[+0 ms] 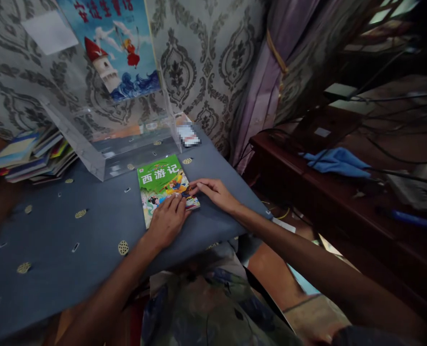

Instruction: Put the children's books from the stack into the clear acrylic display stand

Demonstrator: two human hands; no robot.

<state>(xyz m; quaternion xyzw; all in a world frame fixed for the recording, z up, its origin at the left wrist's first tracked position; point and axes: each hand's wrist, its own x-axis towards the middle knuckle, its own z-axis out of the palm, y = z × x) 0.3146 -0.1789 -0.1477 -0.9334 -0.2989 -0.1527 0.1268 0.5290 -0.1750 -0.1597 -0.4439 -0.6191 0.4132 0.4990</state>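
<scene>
A picture book (157, 179) with a green cover, white Chinese title characters and cartoon figures lies closed on the cloth-covered table. My left hand (168, 218) rests on its lower part, fingers laid out over the cover and hiding some of the picture. At the book's right edge is my right hand (215, 193), its fingers stretched toward the cover and the tips touching or very near the edge. Behind the book stands a clear acrylic stand (98, 166), with a blue fairy-tale book (130, 62) showing a castle and waves upright in it.
A stack of books (43, 156) sits at the table's left. Beside the stand lies a small card-like item (189, 134), partly blurred. The table (101, 216) has a blue-grey patterned cloth. To the right are a dark wooden desk (328, 202), a blue cloth (337, 161), cables and a purple curtain (260, 91).
</scene>
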